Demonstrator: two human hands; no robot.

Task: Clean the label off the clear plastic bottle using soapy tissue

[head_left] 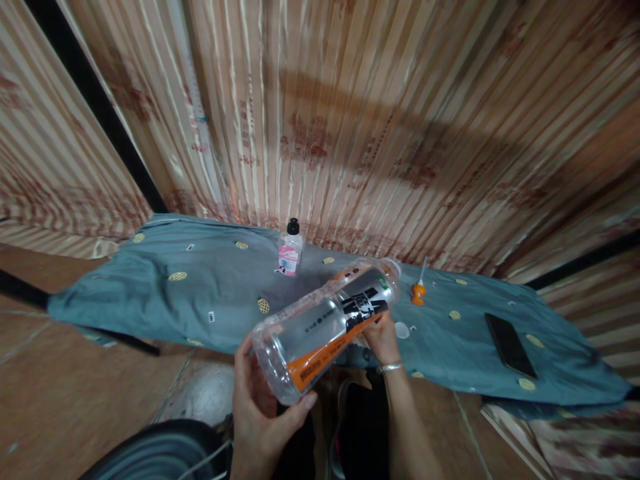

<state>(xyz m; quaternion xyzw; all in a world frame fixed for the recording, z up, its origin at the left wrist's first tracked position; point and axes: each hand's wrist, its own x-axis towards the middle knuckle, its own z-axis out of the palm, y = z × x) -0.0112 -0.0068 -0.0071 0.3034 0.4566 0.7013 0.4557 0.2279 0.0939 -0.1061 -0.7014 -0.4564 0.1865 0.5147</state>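
Blue cloth before a striped wall
Left hand cups the bottle base, right hand pinches its black-and-orange label; writing unreadable

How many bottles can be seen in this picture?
2. A big clear bottle lies tilted in both hands, left hand at its base, right hand near its neck. A small bottle stands on the cloth behind.

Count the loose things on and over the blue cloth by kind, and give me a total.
Bottles: 2, the large clear bottle in both hands and the small bottle
Phones: 1, the black phone
Orange-tipped tools: 1
White caps: 1
Total: 5
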